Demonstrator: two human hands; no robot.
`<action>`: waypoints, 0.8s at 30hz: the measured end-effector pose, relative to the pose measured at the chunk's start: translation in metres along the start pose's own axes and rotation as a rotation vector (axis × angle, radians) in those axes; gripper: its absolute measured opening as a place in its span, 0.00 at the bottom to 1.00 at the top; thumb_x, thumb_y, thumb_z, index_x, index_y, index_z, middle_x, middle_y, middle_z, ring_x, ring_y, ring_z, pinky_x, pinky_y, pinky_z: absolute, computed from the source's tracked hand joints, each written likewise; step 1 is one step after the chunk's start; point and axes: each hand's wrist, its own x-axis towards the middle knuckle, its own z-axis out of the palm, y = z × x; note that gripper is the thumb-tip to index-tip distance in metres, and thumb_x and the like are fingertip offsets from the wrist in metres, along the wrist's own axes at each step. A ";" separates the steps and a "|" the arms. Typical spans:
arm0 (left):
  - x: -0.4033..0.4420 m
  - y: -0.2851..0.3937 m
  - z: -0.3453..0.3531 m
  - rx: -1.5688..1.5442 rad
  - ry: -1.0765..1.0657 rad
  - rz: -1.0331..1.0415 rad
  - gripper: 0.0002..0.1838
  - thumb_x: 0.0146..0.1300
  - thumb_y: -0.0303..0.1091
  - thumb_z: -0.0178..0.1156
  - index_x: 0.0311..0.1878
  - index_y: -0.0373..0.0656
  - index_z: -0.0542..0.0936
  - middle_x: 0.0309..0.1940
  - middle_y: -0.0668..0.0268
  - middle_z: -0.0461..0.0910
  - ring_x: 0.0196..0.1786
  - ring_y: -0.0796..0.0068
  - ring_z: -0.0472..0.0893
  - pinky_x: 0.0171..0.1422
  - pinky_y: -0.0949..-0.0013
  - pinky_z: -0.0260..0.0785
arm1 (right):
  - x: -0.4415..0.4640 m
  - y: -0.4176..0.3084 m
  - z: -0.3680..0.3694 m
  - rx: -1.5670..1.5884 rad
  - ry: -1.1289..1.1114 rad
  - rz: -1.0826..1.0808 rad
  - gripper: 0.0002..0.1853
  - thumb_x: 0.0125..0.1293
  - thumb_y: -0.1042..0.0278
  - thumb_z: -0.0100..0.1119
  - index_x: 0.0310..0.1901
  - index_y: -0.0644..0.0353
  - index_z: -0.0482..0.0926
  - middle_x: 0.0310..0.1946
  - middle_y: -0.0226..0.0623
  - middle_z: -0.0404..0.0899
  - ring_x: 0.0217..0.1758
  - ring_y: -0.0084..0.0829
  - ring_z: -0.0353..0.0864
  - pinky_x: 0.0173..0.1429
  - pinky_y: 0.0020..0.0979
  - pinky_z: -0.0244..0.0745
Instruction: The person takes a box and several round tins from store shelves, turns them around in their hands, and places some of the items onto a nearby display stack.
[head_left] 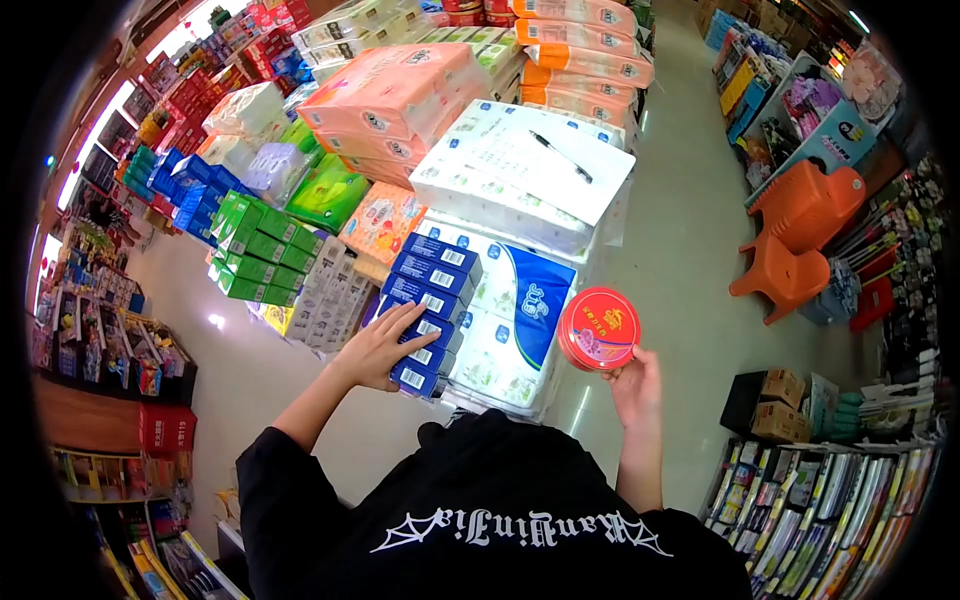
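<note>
My right hand [636,388] grips a round red tin [599,329] by its lower edge, with its printed lid facing up. The tin is held beside the right edge of a pack of tissue [500,372] with a blue and white wrapper. My left hand [380,350] lies with fingers spread on a row of dark blue boxes [434,273] with barcode labels, touching the ones nearest me. The boxes sit along the left side of the tissue pack. Beyond them, a white sheet of paper [520,150] and a black pen [560,156] rest on a taller white stack.
Green boxes [262,245] and pink tissue packs [390,90] are piled to the left and behind. Orange stools [790,270] stand on the right across a tiled aisle [680,230]. Stocked shelves [820,510] line the right, and more shelves [110,340] the left.
</note>
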 end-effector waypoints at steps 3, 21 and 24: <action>0.004 -0.006 -0.005 -0.007 -0.005 0.039 0.53 0.27 0.40 0.71 0.66 0.60 0.60 0.68 0.53 0.49 0.70 0.53 0.52 0.73 0.55 0.45 | 0.003 0.009 0.007 -0.039 0.025 0.044 0.16 0.62 0.56 0.48 0.43 0.58 0.73 0.31 0.29 0.78 0.34 0.21 0.73 0.40 0.26 0.66; 0.085 0.059 0.030 -0.972 0.328 -0.045 0.54 0.45 0.31 0.66 0.70 0.38 0.39 0.67 0.46 0.48 0.68 0.51 0.55 0.69 0.57 0.49 | 0.068 0.079 0.030 -0.143 0.124 0.161 0.13 0.61 0.59 0.54 0.41 0.59 0.72 0.29 0.30 0.77 0.29 0.22 0.76 0.35 0.25 0.72; 0.121 0.071 0.078 -1.583 0.371 -0.295 0.53 0.51 0.27 0.61 0.69 0.38 0.31 0.69 0.48 0.46 0.69 0.56 0.53 0.69 0.59 0.50 | 0.095 0.092 0.026 -0.214 0.070 0.151 0.14 0.62 0.56 0.54 0.41 0.58 0.72 0.34 0.33 0.78 0.32 0.25 0.78 0.37 0.27 0.72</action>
